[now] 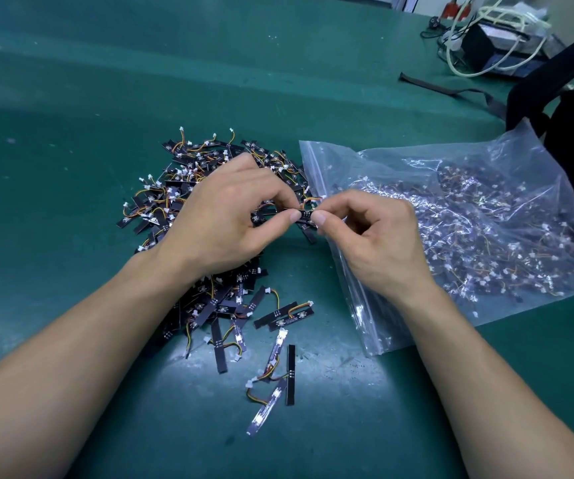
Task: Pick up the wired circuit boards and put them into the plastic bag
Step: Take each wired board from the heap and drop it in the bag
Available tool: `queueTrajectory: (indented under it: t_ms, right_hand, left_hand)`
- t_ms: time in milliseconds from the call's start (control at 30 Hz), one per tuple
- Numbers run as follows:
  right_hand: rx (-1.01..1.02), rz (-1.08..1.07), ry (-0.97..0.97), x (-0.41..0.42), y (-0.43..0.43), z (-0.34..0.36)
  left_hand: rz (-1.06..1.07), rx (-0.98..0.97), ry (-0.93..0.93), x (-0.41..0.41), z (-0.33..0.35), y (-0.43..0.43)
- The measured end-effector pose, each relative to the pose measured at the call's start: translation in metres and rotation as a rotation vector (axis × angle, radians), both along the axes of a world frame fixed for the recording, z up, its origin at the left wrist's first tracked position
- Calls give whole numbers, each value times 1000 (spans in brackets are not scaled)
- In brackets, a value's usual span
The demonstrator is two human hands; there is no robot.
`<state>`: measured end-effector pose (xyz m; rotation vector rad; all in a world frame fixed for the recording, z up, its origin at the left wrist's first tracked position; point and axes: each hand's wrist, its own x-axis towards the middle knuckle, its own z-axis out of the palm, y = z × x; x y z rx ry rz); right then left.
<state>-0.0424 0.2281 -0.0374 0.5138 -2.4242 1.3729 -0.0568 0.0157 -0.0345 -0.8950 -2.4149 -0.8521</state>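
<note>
A heap of small black wired circuit boards (188, 174) with orange and yellow leads lies on the green mat, partly hidden under my left hand. My left hand (230, 216) and my right hand (375, 236) both pinch one black wired circuit board (305, 214) between thumb and fingers, just at the zip edge of the clear plastic bag (479, 216). The bag lies flat to the right and holds several boards. Loose boards (278, 368) are scattered nearer to me.
The green mat (71, 133) covers the whole table. A black strap and bag (569, 108) sit at the right edge. A dark box with white cables (499, 43) stands at the far right corner.
</note>
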Motion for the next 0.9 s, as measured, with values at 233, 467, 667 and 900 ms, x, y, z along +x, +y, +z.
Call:
queueTrajectory:
  t_ms: [233,467,667,900]
  right_hand:
    - [95,-107,-61,-2,4,-3]
    - [319,-248,-83,-7,13,-4]
    - [1,-373,-88,-11,16,4]
    - [-138,-403,-54,-9,19,13]
  left_hand:
    - [51,-18,-4,-1,2,-2]
    - [148,8,-55,-3,-1,-4]
    - [272,46,-101,-5,3,-6]
    - [370,-38,-250,-16,14,15]
